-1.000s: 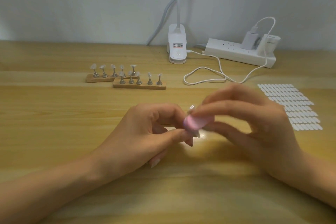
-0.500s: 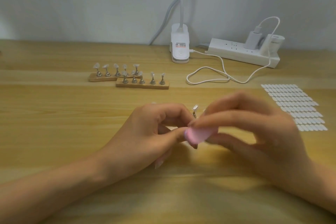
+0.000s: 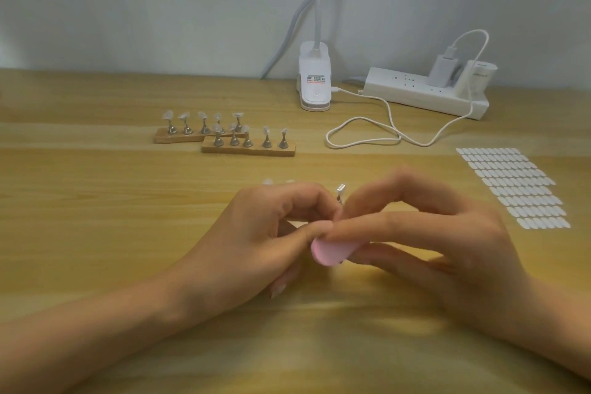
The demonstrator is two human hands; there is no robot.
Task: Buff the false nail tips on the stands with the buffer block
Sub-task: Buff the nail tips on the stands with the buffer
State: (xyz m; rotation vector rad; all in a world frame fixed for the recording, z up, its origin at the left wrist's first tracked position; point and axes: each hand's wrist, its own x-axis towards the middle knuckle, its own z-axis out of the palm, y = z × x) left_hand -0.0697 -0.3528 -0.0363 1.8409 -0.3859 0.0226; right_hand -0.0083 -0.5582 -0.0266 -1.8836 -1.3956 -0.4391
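Note:
My right hand (image 3: 431, 240) pinches a pink buffer block (image 3: 331, 252) between thumb and fingers at the middle of the wooden table. My left hand (image 3: 256, 243) has its fingers curled round a small metal stand; only the stand's top with a clear nail tip (image 3: 341, 189) shows above the fingers. The block's end lies against my left thumb, below that tip. Two wooden bases (image 3: 248, 150) farther back carry several metal stands with clear nail tips (image 3: 265, 131). Two pale tips (image 3: 268, 182) peek out just behind my left hand.
A sheet of white adhesive tabs (image 3: 511, 185) lies at the right. At the back stand a white clip lamp (image 3: 315, 86) and a power strip (image 3: 425, 93) with chargers; a looped white cable (image 3: 364, 134) lies between them.
The pink block has slid down and slightly toward me along the held stand. Both hands stay together in the same place; the camera has shifted a little.

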